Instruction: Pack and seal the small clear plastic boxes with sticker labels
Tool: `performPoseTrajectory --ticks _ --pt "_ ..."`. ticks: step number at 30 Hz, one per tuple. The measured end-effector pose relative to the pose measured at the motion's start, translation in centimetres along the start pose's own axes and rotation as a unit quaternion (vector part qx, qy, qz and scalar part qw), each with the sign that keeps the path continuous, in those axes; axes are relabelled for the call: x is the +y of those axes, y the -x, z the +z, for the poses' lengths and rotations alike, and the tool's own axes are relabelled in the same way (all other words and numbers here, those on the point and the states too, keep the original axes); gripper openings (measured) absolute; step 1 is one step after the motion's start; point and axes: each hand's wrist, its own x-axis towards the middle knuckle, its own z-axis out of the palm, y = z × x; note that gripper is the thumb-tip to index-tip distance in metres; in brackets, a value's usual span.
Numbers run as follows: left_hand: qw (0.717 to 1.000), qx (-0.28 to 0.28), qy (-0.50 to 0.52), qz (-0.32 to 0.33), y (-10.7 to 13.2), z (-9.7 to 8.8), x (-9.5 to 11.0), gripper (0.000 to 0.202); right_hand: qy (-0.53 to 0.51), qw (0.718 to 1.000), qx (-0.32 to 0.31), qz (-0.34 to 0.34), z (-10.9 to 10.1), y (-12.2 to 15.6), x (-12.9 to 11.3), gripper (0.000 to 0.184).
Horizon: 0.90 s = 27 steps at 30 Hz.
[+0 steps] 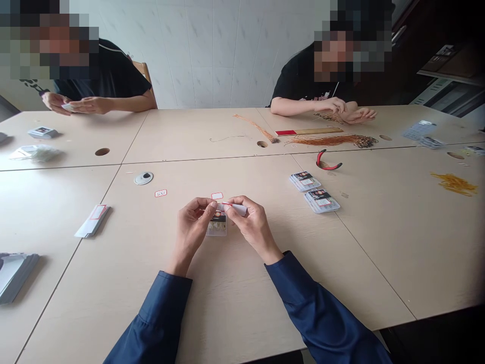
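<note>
Watching the middle of the worktop (242, 298), and we have both hands in close! Our right grip (254, 227) is pressed together, pinching a red-marked white paper slip (238, 209), its long axis running almost straight across in front of us. Our left grip (191, 228) curls in from the other side, though we can't tell whether it's pinching the slip or the clear plastic pack (217, 226) just below. That pack, with its dark label, sits between our hands, nearer the left, with the slip across its upper edge. Just beyond lies a red-outlined label (216, 195), and two stacked packs (322, 201) sit off to our right.
</note>
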Motion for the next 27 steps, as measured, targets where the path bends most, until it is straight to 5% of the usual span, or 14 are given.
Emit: performPoseTrajectory --ticks 8,11,14,19,23,27 --pt "0.997 0.023 -0.074 0.029 -0.9 -1.7 -0.1 0.024 -0.027 0.998 0.051 0.035 -0.4 -0.3 0.2 0.023" --pt "0.969 -0.041 -0.231 0.081 -1.1 -3.4 -0.2 0.026 -0.031 0.997 0.068 0.029 -0.4 -0.5 0.5 0.024" --pt "0.915 -0.133 -0.360 0.123 -1.0 -5.0 -0.5 0.049 -0.060 0.994 0.081 0.046 -0.4 -0.7 0.9 0.024" --pt "0.866 -0.212 -0.428 0.149 -1.0 -5.8 -1.5 0.061 -0.098 0.990 0.073 0.075 -0.4 -0.8 1.3 0.022" --pt "0.922 -0.136 -0.340 0.127 -1.0 -4.7 -1.4 0.056 -0.109 0.990 0.068 0.062 -0.4 -0.6 0.9 0.026" --pt "0.994 -0.070 -0.080 0.028 -0.9 -2.8 -0.6 0.063 -0.132 0.988 0.069 0.048 -0.4 -0.6 0.5 0.027"
